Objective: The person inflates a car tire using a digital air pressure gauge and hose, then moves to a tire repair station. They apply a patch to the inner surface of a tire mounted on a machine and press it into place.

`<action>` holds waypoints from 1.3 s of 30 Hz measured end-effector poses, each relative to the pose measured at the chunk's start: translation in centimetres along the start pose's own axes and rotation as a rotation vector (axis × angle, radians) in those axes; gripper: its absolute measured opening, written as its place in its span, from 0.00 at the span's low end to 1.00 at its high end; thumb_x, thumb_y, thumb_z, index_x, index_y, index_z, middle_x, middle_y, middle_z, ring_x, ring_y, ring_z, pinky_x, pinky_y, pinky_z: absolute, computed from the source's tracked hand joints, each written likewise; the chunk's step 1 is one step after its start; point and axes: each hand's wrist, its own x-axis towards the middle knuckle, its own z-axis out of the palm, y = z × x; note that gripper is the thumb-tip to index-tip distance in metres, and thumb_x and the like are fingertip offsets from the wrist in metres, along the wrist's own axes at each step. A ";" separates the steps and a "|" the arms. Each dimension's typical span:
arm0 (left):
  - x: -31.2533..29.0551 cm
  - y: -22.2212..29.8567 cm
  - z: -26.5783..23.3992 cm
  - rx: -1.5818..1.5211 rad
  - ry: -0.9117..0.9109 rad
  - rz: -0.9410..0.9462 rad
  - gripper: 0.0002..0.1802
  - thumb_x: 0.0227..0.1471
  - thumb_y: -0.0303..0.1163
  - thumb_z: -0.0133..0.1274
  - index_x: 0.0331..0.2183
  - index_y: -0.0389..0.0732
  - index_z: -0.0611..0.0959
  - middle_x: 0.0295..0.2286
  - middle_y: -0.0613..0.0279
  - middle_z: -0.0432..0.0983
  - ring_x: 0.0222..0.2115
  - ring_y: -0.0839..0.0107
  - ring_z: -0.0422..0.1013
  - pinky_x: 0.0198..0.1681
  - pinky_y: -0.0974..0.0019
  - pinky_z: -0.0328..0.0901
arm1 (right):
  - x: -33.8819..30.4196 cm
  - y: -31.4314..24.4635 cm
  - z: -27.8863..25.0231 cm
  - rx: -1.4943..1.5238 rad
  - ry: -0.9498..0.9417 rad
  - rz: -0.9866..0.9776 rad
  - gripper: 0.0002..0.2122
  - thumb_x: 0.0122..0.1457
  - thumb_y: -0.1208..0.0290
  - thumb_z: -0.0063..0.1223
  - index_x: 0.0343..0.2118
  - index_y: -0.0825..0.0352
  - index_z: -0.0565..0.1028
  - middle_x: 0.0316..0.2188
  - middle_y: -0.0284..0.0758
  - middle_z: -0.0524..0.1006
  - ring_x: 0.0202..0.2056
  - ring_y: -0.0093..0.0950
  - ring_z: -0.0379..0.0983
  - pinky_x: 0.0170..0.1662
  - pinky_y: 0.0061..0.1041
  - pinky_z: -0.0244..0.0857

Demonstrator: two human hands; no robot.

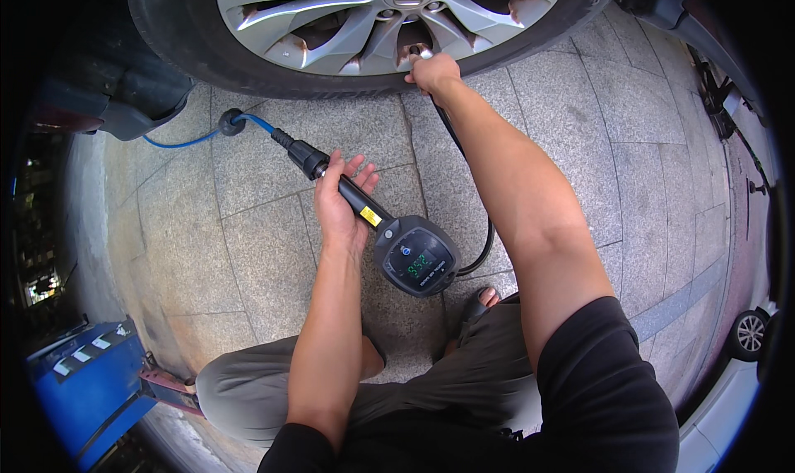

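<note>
My left hand (341, 204) holds a black digital tire inflator by its handle (360, 200), thumb across the grip and the other fingers partly loose. The round gauge head (416, 256) points down toward my knees, its screen lit with green digits. From the gauge a black hose (490, 233) loops round and up to my right hand (435, 74). That hand is closed round the hose end at the rim of a silver alloy wheel (364, 26). The hose tip sits at a gap between spokes; my fingers partly hide it, and I cannot tell whether it is joined to the valve.
A blue air line (186, 144) with a dark round collar (232, 123) runs from the inflator to the left, beneath dark car bodywork (141, 84). Grey stone paving (273, 249) lies below. At lower left stands a blue machine (87, 382); at far right, a white car (729, 407).
</note>
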 end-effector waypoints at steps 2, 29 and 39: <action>0.0 -0.1 0.0 -0.024 0.024 0.013 0.29 0.60 0.38 0.53 0.58 0.36 0.67 0.45 0.47 0.74 0.42 0.58 0.76 0.46 0.58 0.74 | -0.1 -0.1 0.0 0.015 0.004 -0.002 0.19 0.63 0.58 0.53 0.29 0.73 0.82 0.23 0.33 0.84 0.19 0.26 0.75 0.26 0.31 0.71; -3.1 12.2 -2.1 0.082 0.096 0.197 0.16 0.57 0.35 0.55 0.42 0.33 0.80 0.40 0.56 0.79 0.31 0.71 0.73 0.35 0.69 0.71 | -7.5 27.4 -11.9 -0.706 -0.174 -0.372 0.11 0.56 0.68 0.64 0.37 0.68 0.76 0.34 0.47 0.81 0.39 0.47 0.79 0.45 0.40 0.72; -8.9 17.3 -1.6 0.229 0.149 -0.019 0.12 0.60 0.37 0.53 0.31 0.38 0.75 0.30 0.59 0.74 0.37 0.65 0.74 0.48 0.61 0.71 | -3.6 9.4 -8.7 -0.134 -0.056 -0.380 0.10 0.55 0.68 0.65 0.33 0.70 0.77 0.27 0.37 0.82 0.28 0.27 0.80 0.37 0.28 0.74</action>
